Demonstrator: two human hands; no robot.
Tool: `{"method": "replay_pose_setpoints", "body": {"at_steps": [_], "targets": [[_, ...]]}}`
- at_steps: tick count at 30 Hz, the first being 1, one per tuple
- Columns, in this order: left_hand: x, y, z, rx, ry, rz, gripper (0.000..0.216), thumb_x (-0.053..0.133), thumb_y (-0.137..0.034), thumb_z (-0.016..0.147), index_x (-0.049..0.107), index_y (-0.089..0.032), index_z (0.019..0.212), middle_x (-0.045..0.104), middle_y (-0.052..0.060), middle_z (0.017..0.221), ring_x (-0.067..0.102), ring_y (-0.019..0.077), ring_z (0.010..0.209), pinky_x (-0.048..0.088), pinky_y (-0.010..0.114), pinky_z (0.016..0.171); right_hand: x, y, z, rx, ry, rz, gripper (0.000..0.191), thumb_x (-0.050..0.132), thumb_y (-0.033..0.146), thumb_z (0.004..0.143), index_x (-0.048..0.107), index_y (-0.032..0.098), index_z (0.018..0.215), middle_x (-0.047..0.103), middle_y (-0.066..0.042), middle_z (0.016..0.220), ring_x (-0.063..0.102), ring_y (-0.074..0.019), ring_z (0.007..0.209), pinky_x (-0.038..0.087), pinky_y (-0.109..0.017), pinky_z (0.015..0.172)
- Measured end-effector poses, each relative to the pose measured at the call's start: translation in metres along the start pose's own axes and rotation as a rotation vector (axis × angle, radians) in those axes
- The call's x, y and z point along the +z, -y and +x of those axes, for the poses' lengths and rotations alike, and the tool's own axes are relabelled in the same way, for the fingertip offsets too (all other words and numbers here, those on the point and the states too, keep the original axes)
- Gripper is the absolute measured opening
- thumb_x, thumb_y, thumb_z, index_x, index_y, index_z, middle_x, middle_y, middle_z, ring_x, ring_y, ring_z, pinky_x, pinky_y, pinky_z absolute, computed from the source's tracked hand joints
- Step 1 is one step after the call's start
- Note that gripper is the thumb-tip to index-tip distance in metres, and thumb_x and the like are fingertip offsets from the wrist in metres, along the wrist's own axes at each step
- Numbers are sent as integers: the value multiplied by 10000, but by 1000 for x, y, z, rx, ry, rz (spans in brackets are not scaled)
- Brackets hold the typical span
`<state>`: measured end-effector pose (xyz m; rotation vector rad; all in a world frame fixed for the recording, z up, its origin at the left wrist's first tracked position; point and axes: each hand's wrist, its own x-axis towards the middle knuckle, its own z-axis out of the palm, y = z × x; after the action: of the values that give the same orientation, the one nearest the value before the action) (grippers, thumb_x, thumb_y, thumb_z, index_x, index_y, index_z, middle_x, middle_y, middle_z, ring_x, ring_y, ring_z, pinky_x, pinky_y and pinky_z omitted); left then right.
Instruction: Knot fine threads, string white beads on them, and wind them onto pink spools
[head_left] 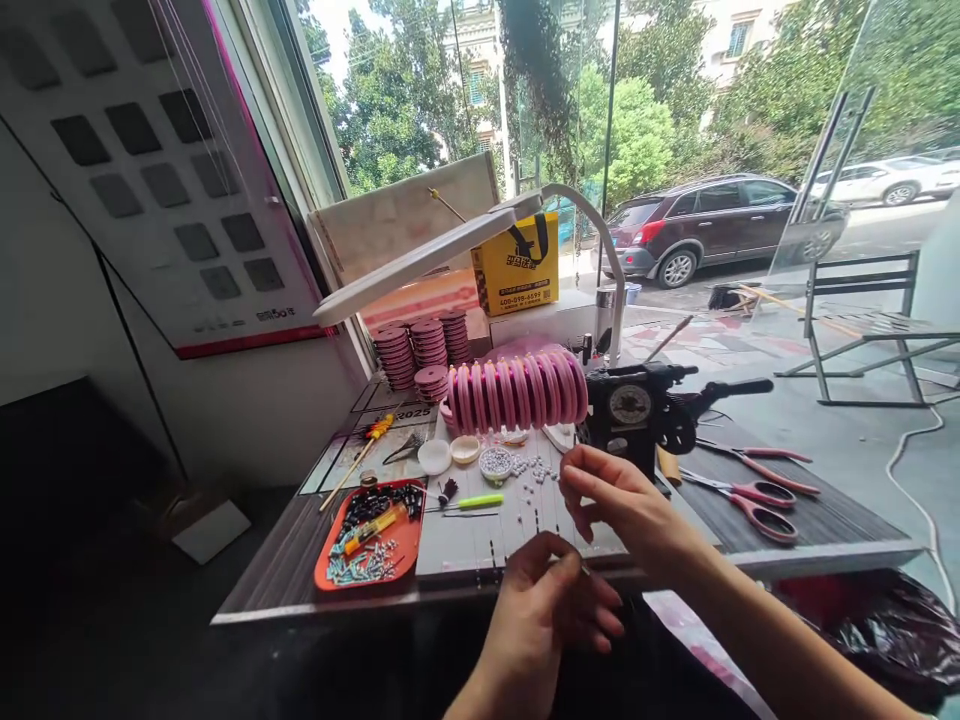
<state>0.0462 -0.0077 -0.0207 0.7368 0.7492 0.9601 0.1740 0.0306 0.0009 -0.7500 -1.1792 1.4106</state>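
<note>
My left hand [544, 600] is low over the table's front edge, fingers curled in a pinch on something too thin to make out. My right hand [615, 500] hovers just above it, fingers bent and pinched, perhaps on a fine thread. Both are over a white grooved bead board [480, 530] with small white beads [536, 470] scattered on it. A little dish of beads [496, 462] sits at the board's far end.
An orange tray [373, 545] of small parts lies left. A row of pink rings [517, 390], stacked pink discs [420, 350], a white desk lamp [420, 262], a black hand-cranked device [645, 415] and red-handled scissors [757, 495] fill the back and right. A yellow box [517, 265] stands by the window.
</note>
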Motion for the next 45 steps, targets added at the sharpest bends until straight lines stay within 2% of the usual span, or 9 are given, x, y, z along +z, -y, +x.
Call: {"method": "replay_pose_setpoints", "body": {"at_steps": [5,12,16,19,27,45], "targets": [[-13,11,-7,-69,-23,-134,315,729,-353,623,491,-162,702,668,33,541,600,124,408,416,156,359,2,0,1,-18,-9,-29,333,613,456,731,462,165,669,412,51,559,364,-59,466,312,-185,420],[-8,5,-10,-180,-83,-193,239,715,-267,649,517,-161,731,672,41,518,599,128,396,398,153,350,0,-3,2,3,-8,-19,316,599,444,746,461,169,675,417,48,570,374,-62,468,319,-191,424],[-9,8,-10,-192,-102,-192,364,789,-333,533,518,-157,700,673,43,514,591,127,384,401,152,340,-2,-4,3,7,-16,-15,324,606,446,738,457,167,669,423,46,572,378,-62,469,324,-188,417],[-12,12,-9,-207,-67,-207,432,823,-362,447,511,-161,668,666,44,491,586,131,374,391,149,322,-1,-5,3,10,-22,-10,339,614,461,722,456,165,670,423,47,576,376,-60,470,323,-183,411],[-19,14,-15,-194,-5,-252,227,714,-307,667,575,-128,660,692,53,599,620,113,456,445,162,407,-2,-8,4,0,-29,-12,327,594,449,746,444,166,677,423,49,580,377,-59,472,323,-183,420],[-29,25,-17,-253,31,-281,239,739,-325,628,609,-126,609,678,44,556,611,112,452,421,173,428,-5,-10,5,-2,-43,-4,319,590,443,754,448,167,681,432,45,582,378,-62,478,329,-187,426]]}}
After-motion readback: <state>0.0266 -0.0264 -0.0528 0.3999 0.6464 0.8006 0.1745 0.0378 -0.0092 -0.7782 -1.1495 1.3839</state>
